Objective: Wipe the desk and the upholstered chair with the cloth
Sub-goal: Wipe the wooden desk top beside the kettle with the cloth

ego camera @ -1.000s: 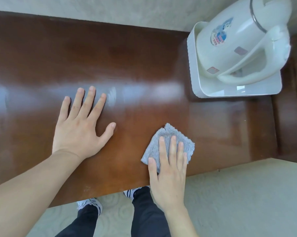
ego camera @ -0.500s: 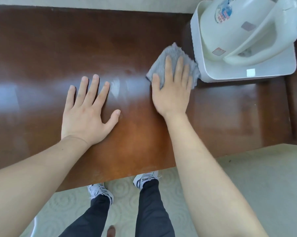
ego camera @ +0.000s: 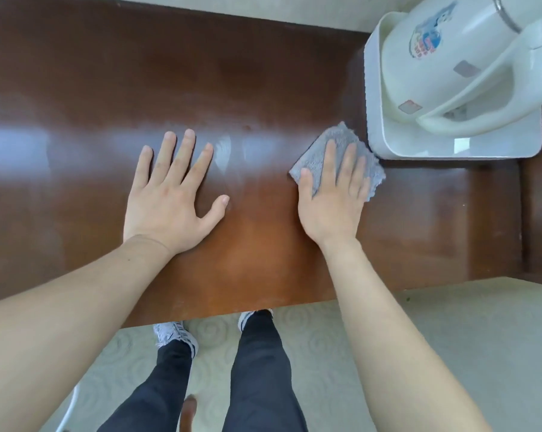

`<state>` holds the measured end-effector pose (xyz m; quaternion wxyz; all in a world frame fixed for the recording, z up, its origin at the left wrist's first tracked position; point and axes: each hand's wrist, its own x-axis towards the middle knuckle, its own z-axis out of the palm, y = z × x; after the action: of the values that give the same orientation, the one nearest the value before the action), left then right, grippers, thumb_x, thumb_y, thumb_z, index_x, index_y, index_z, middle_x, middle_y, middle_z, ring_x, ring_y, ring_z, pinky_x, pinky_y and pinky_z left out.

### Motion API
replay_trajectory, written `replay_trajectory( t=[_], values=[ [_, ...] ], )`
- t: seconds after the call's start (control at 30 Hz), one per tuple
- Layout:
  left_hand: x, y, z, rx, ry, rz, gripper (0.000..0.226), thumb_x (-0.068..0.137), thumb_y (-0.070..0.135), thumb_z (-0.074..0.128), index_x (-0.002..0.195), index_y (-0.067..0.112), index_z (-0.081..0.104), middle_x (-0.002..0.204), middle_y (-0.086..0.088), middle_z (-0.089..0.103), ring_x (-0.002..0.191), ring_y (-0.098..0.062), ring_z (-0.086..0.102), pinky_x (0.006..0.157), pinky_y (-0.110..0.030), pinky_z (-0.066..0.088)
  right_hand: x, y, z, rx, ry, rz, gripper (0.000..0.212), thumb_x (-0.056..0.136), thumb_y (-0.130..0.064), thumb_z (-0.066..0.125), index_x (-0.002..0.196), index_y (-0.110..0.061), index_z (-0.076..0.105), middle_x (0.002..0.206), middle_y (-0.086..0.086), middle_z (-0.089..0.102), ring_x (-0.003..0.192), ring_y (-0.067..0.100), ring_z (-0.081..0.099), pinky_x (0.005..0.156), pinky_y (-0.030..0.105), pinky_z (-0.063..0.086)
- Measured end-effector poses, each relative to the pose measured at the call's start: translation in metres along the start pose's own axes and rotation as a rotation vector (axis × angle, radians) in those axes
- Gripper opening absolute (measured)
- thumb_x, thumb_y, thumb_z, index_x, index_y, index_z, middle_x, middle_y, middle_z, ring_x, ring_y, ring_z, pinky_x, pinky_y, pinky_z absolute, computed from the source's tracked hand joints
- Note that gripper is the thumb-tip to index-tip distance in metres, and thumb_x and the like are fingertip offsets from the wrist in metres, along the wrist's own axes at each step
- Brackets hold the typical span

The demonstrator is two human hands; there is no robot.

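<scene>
The grey cloth (ego camera: 338, 160), folded and fluffy, lies on the desk (ego camera: 107, 88) just beside the white tray (ego camera: 372, 120), flattened under the right hand (ego camera: 333, 198). The left hand (ego camera: 166, 201) rests spread and empty. Desk wiping looks underway (streaks show); no chair in sight yet.

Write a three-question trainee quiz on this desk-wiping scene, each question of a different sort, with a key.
1. True or false: the left hand lies flat on the desk with nothing under it.
2. Which hand presses the cloth? A) left B) right C) both
3. Fill in: the kettle stands on a white ____ at the desk's far right.

Key: 1 true; 2 B, the right hand; 3 tray.
</scene>
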<state>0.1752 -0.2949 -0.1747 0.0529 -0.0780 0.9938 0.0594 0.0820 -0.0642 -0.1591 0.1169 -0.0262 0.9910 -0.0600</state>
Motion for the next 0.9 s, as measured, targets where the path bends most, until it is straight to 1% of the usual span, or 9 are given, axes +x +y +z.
replay_trajectory(
  t=[0.07, 0.2, 0.33, 0.47, 0.63, 0.7, 0.8, 0.87, 0.9],
  values=[
    [0.0, 0.001, -0.002, -0.006, -0.003, -0.004, 0.079, 0.093, 0.067, 0.028, 0.159, 0.023, 0.02, 0.168, -0.007, 0.016, 0.155, -0.029, 0.009, 0.124, -0.052, 0.009, 0.046, -0.013, -0.008, -0.023, -0.004, -0.05, 0.067, 0.104, -0.051, 0.027, 0.16, -0.023, 0.004, 0.168, 0.013, -0.001, 0.154, 0.034, -0.001, 0.123, 0.052, 0.001],
    [-0.002, 0.0, -0.003, -0.006, 0.007, 0.0, 0.08, 0.092, 0.066, 0.03, 0.159, 0.024, 0.023, 0.167, -0.007, 0.018, 0.155, -0.029, 0.012, 0.125, -0.051, 0.01, 0.117, -0.046, -0.018, -0.035, -0.06, -0.151, 0.067, 0.103, -0.053, 0.019, 0.16, -0.024, -0.002, 0.167, 0.011, -0.008, 0.153, 0.033, -0.009, 0.122, 0.053, -0.005],
    [0.0, -0.001, -0.002, 0.007, 0.034, -0.008, 0.079, 0.092, 0.066, 0.033, 0.159, 0.025, 0.025, 0.167, -0.004, 0.02, 0.155, -0.027, 0.015, 0.125, -0.049, 0.011, 0.141, -0.079, -0.018, -0.026, -0.067, -0.339, 0.065, 0.103, -0.049, 0.024, 0.16, -0.025, 0.002, 0.168, 0.009, -0.006, 0.153, 0.034, -0.009, 0.122, 0.053, -0.006],
    [0.0, -0.001, -0.003, 0.012, 0.03, -0.027, 0.084, 0.091, 0.068, 0.033, 0.16, 0.022, 0.021, 0.167, -0.001, 0.019, 0.155, -0.024, 0.015, 0.125, -0.047, 0.01, 0.1, -0.075, -0.009, -0.048, -0.096, -0.643, 0.064, 0.1, -0.044, 0.029, 0.159, -0.029, 0.01, 0.168, 0.005, 0.001, 0.154, 0.031, -0.005, 0.123, 0.05, -0.004],
    [-0.002, -0.001, -0.003, 0.01, 0.01, -0.028, 0.088, 0.09, 0.07, 0.032, 0.161, 0.021, 0.014, 0.168, 0.003, 0.013, 0.155, -0.02, 0.011, 0.126, -0.045, 0.01, 0.004, -0.014, 0.001, -0.005, -0.175, -0.886, 0.061, 0.1, -0.041, 0.031, 0.159, -0.033, 0.016, 0.168, -0.002, 0.008, 0.155, 0.023, -0.004, 0.124, 0.047, 0.0],
    [-0.002, -0.001, -0.003, 0.009, -0.009, -0.032, 0.088, 0.091, 0.071, 0.031, 0.161, 0.02, 0.013, 0.168, 0.004, 0.011, 0.156, -0.019, 0.009, 0.126, -0.045, 0.01, -0.03, 0.013, 0.005, 0.002, -0.214, -0.941, 0.06, 0.101, -0.038, 0.033, 0.159, -0.033, 0.016, 0.168, -0.003, 0.01, 0.155, 0.022, -0.002, 0.124, 0.047, 0.003],
    [-0.002, 0.001, -0.007, 0.006, -0.07, -0.052, 0.091, 0.09, 0.075, 0.024, 0.161, 0.021, 0.008, 0.168, 0.004, 0.007, 0.156, -0.018, 0.005, 0.126, -0.044, 0.005, -0.052, 0.04, 0.004, 0.007, -0.294, -1.032, 0.055, 0.104, -0.032, 0.029, 0.158, -0.034, 0.019, 0.168, -0.005, 0.011, 0.155, 0.02, 0.0, 0.124, 0.045, 0.003],
    [0.0, 0.003, -0.014, 0.005, -0.132, -0.063, 0.093, 0.088, 0.079, 0.015, 0.161, 0.023, 0.001, 0.169, 0.004, 0.001, 0.156, -0.018, -0.002, 0.126, -0.043, 0.001, -0.05, 0.04, -0.005, 0.122, -0.383, -1.018, 0.051, 0.106, -0.028, 0.026, 0.156, -0.034, 0.027, 0.166, -0.01, 0.014, 0.154, 0.012, 0.0, 0.125, 0.037, -0.002],
    [0.001, 0.004, -0.019, 0.0, -0.165, -0.066, 0.093, 0.088, 0.08, 0.012, 0.161, 0.024, -0.002, 0.169, 0.005, -0.003, 0.156, -0.017, -0.004, 0.126, -0.042, -0.001, -0.048, 0.038, -0.01, 0.249, -0.449, -0.946, 0.049, 0.106, -0.026, 0.027, 0.153, -0.035, 0.033, 0.163, -0.017, 0.02, 0.153, 0.005, 0.002, 0.124, 0.031, -0.003]
  ],
)
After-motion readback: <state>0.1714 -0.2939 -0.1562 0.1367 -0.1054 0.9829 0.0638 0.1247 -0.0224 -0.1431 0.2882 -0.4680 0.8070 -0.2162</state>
